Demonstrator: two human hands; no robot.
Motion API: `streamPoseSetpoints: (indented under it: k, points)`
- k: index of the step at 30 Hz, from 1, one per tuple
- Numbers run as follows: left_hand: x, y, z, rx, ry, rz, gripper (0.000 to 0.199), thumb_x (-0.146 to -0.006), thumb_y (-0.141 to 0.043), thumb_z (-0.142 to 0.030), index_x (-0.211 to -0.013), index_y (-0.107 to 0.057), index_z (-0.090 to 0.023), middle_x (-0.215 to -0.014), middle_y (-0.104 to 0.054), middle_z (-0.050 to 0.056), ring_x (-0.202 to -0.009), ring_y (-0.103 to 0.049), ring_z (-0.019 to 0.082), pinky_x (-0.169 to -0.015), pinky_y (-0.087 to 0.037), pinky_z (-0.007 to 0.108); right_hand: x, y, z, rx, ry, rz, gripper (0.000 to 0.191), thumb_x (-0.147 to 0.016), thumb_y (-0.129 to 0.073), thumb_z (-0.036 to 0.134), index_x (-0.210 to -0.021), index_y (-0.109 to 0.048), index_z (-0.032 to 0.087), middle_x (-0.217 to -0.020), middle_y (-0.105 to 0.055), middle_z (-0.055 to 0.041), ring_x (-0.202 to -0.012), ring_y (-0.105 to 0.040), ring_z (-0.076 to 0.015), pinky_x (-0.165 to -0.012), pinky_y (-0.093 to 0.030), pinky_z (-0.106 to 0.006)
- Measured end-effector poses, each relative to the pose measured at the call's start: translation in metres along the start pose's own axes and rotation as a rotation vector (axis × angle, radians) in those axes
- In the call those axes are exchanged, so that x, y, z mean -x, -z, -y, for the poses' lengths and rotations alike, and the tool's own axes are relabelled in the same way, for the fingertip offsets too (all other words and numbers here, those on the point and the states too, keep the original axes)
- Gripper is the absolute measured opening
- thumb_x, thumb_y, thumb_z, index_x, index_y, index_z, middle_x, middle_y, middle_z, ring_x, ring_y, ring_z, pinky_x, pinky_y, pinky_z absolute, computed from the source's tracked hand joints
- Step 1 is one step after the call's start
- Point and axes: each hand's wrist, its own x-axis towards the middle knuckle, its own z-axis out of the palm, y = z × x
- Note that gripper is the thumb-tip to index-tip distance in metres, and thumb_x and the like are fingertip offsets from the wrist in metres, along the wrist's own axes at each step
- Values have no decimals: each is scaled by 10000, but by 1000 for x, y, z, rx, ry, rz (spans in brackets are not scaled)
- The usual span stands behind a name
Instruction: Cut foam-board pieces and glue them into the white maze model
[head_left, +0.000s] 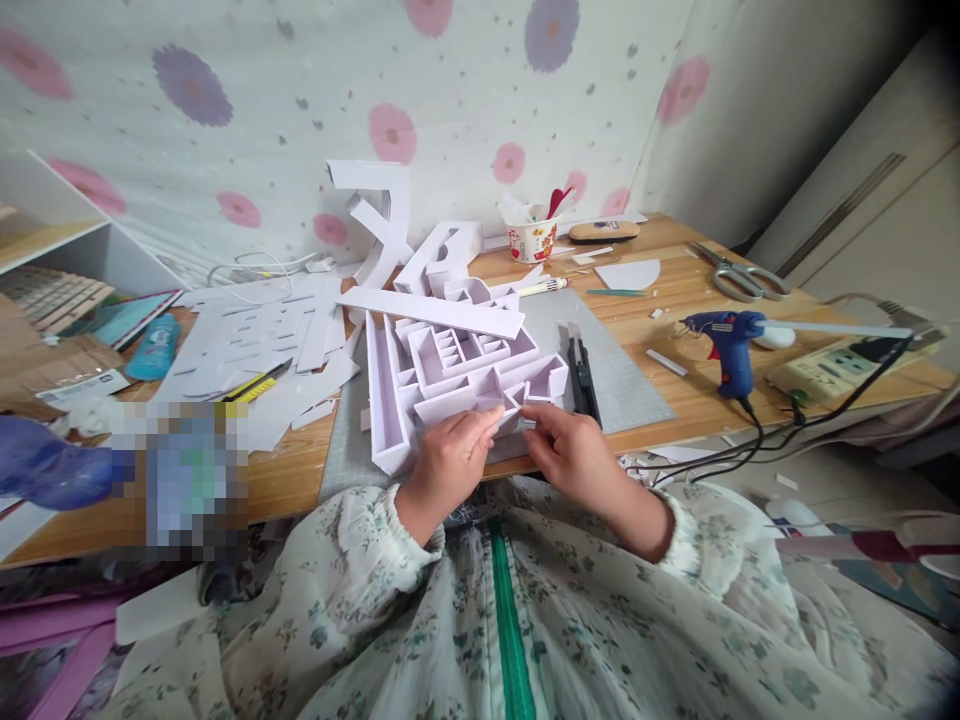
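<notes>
A white foam-board structure [390, 440] with upright walls, compartments and small inner steps lies in front of me on a grey cutting mat [634, 385]. My left hand [450, 455] is closed, its fingers pressed together at the structure's near edge. My right hand [574, 455] is closed in a pinch beside it, around a small white foam-board strip [527, 424] that my fingers mostly hide. Both sets of fingertips are close together, near an angled wall of the structure. A long white foam-board strip [435, 312] lies across the structure's far part.
Black utility knives [583, 380] lie right of the structure. Further right are a blue glue gun [727, 345], scissors [739, 275] and a power strip [832, 370]. Cut foam-board sheets [232, 350] and a yellow cutter [259, 383] lie left. A paper tub [532, 240] stands behind.
</notes>
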Motion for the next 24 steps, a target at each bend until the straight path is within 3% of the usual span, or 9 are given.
streamPoseSetpoints:
  k: [7,12,16,24]
  points:
    - [-2,4,-2,20,23,31,243,-933,-491,-120,-1128,-625,-176,-829,-738,17,-671,-693,113,-688,-579,226,7,12,3,48,-44,40,412,-851,-480,242,-1202,-671,139,-621,-660,-25,-486,-529,-154,-518,-392,-252]
    - [8,8,-8,-35,151,42,353,-942,-462,-133,-1280,-543,-195,-984,-735,54,-832,-711,141,-775,-571,247,14,13,9,-36,-160,199,506,-847,-494,221,-1331,-573,95,-554,-643,6,-468,-531,-147,-495,-389,-237]
    - [17,7,-7,-90,190,58,343,-942,-455,-122,-1269,-545,-174,-962,-735,58,-846,-710,154,-764,-559,249,19,5,8,-160,-232,300,577,-842,-507,164,-1402,-472,27,-540,-650,7,-483,-562,-147,-529,-429,-238]
    - [13,3,-6,-93,232,99,253,-925,-495,-129,-1153,-594,-174,-857,-740,31,-715,-699,143,-694,-538,236,22,-3,6,-275,-294,291,588,-839,-507,142,-1413,-449,26,-552,-649,12,-490,-552,-137,-522,-427,-234]
